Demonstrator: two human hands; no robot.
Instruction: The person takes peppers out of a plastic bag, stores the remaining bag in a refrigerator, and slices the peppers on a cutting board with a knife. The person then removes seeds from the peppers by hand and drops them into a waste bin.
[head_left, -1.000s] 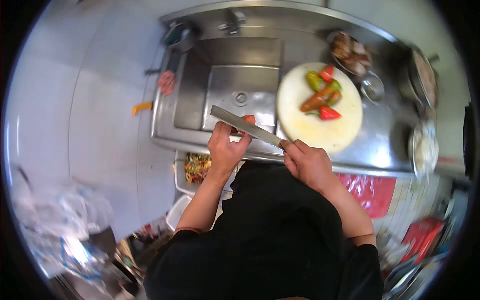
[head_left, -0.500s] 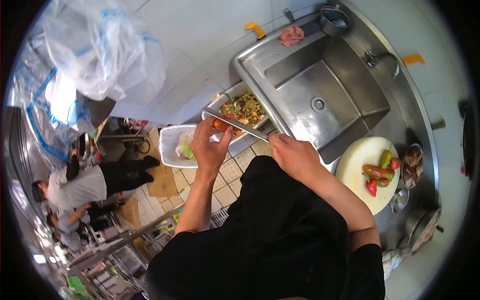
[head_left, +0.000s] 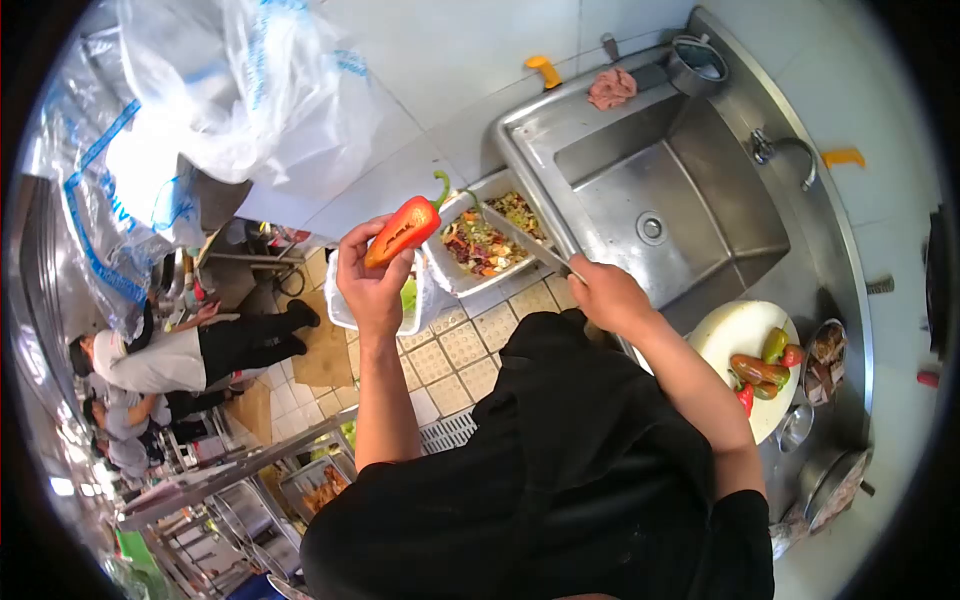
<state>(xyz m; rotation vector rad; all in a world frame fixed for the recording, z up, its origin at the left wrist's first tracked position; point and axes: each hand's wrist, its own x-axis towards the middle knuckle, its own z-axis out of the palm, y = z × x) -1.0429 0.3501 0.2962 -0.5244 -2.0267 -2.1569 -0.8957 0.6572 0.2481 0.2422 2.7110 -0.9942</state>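
My left hand (head_left: 372, 285) grips a red pepper (head_left: 405, 230) with a green stem, its cut side with seeds facing up. The fingers are closed round its lower end. My right hand (head_left: 612, 292) is wrapped round the handle of a knife (head_left: 525, 240), whose blade points up and left over a white bin (head_left: 478, 288) of food scraps. The blade is apart from the pepper. On a round white cutting board (head_left: 712, 335) at the right lie several peppers (head_left: 760, 370), red, green and brownish.
A steel sink (head_left: 640, 180) lies ahead, with a faucet (head_left: 785, 150) and a pink cloth (head_left: 612, 88). Plastic bags (head_left: 250, 90) hang at the upper left. People in light shirts (head_left: 160, 362) stand at the far left. A metal bowl (head_left: 796, 428) is beside the board.
The view has turned left, away from the board. My left hand has raised the pepper and turned its cut face up; the knife has moved away from it, to the right.
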